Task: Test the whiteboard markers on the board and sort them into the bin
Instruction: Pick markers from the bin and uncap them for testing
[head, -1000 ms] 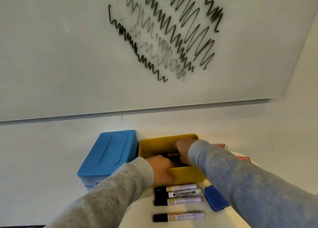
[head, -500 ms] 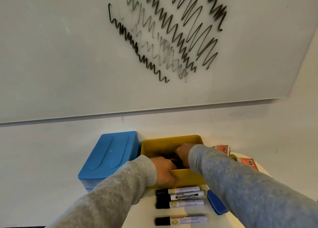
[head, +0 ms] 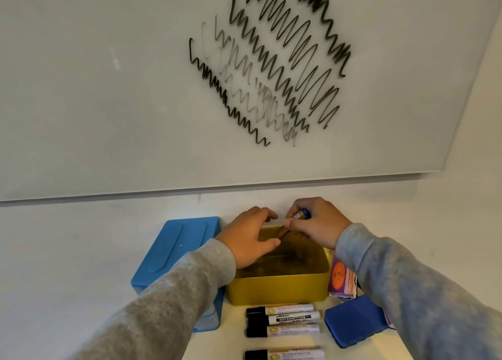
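The right hand is pinching a slim marker with a blue end above the far rim of the yellow plastic bin, while the left hand is hovering beside it, fingers loosely curled and gripping nothing. I'd say it's being readied for uncapping; pulling straight along the barrel should serve best. Four black-capped white markers are lying capped just in front of the bin.

Below the hands, the second marker in the row reads "WHITE BOARD MARKER"; its brand word above is too blurred to read.
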